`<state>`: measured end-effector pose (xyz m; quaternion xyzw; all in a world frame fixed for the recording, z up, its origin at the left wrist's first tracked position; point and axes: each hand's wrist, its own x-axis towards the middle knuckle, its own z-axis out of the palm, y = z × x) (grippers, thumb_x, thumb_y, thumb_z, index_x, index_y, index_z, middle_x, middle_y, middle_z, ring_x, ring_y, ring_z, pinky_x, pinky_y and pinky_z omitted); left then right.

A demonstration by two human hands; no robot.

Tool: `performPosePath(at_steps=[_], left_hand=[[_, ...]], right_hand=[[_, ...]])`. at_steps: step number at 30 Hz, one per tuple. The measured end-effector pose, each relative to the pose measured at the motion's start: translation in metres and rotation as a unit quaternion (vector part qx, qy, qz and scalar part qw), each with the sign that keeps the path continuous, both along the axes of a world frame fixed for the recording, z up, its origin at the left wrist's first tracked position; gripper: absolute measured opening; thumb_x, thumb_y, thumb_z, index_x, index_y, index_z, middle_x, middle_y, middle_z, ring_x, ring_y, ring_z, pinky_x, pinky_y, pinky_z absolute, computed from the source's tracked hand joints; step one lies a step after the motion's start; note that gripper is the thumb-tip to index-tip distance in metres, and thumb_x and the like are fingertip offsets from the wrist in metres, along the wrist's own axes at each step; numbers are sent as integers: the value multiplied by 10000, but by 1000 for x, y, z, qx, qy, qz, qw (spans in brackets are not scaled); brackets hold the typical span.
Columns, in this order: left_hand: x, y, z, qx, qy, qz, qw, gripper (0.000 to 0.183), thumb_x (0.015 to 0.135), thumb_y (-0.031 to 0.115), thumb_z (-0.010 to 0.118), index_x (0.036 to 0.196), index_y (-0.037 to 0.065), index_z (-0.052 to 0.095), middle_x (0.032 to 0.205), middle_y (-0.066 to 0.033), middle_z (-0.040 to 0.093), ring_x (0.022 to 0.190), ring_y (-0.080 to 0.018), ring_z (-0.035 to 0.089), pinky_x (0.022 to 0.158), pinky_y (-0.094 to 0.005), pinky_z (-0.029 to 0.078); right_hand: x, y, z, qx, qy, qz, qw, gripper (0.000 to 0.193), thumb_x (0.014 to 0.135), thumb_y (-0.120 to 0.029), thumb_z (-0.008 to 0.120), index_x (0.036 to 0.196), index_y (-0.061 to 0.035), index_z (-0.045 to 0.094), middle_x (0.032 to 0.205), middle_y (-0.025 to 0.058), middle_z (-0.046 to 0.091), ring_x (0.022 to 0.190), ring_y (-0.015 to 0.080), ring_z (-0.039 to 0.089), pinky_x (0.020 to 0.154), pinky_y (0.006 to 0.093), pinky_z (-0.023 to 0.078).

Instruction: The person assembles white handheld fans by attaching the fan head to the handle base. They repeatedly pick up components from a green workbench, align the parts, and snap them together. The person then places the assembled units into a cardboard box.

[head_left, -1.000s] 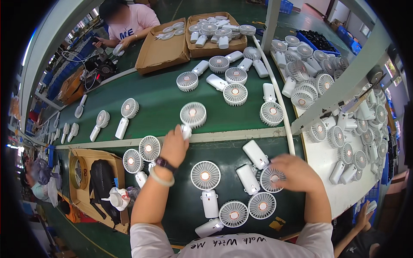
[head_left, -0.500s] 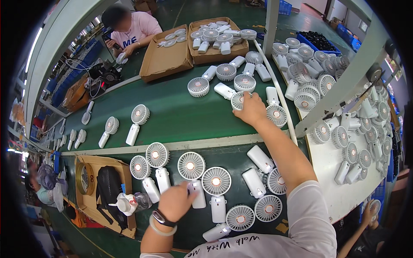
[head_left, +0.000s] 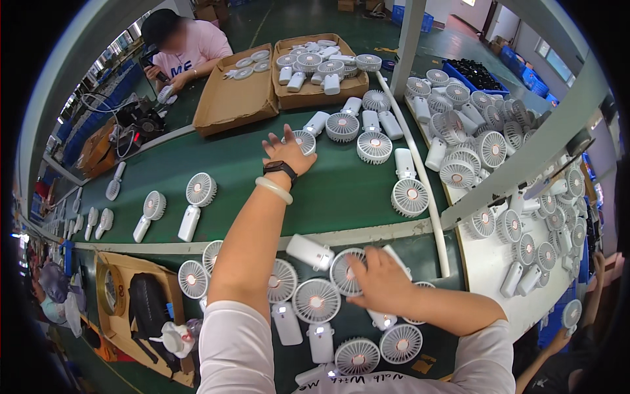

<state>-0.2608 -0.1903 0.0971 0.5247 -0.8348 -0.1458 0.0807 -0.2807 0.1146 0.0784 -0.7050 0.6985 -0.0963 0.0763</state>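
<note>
My left hand (head_left: 289,152), with a watch and a pale bangle on its wrist, reaches over the green belt with fingers spread. It partly covers the head of a white handheld fan (head_left: 317,123) there; firm contact cannot be made out. Nearer me, my right hand (head_left: 384,282) has its fingers on the round head of another handheld fan (head_left: 344,272), whose handle (head_left: 310,252) points left. Around this hand lie several more white fans, among them one with a lit centre (head_left: 316,301) and one by the near edge (head_left: 357,356).
Across the green belt (head_left: 256,190) stand two cardboard trays, one (head_left: 226,108) with loose round parts, one (head_left: 321,100) heaped with fans. A white pipe (head_left: 412,144) borders a side table (head_left: 485,276) piled with fans. A box (head_left: 108,312) holds tape and a black bag. A co-worker (head_left: 203,39) sits opposite.
My right hand has come back from the belt to the near surface with a fan. My left hand has moved from the near fans out to a fan on the belt.
</note>
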Motion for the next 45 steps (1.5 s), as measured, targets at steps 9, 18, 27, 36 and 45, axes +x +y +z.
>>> performPosePath(at_steps=[9,18,27,36,45], left_hand=[[2,-24,-39,-49,48,-137,988,903,596,322,755,1325,-15,341,1226,-266,441,1149,-385,431,964,-381,397],[91,111,18,-181,175,-156,955,787,571,135,768,1278,33,439,1162,-248,436,1050,-390,473,917,-396,416],[187,254,-1,-58,160,-202,965,817,568,136,800,1286,64,416,1208,-286,356,1078,-452,427,907,-461,400],[200,269,9,-94,223,-198,950,816,633,275,783,1301,24,386,1282,-326,290,1181,-500,314,965,-549,306],[216,234,16,-34,262,-321,909,518,750,86,658,1227,42,463,976,-124,607,823,-269,623,655,-327,517]], right_hand=[[-104,-99,14,-132,-85,-53,986,476,769,-239,649,1155,-14,483,1111,186,508,1072,349,479,932,406,392],[-168,-178,-22,-45,37,-353,934,835,644,-418,759,1331,-119,391,1250,184,444,1183,309,451,999,501,324],[-118,-99,23,-160,-351,-167,907,802,648,-198,766,1311,28,375,1221,158,488,1130,247,492,962,310,375],[-84,-28,69,96,-651,79,749,766,617,-169,790,1281,-45,430,1168,60,529,1058,145,520,912,280,412],[-48,-42,97,210,-536,313,756,813,657,-263,784,1306,-1,371,1288,140,451,1177,228,450,999,349,338]])
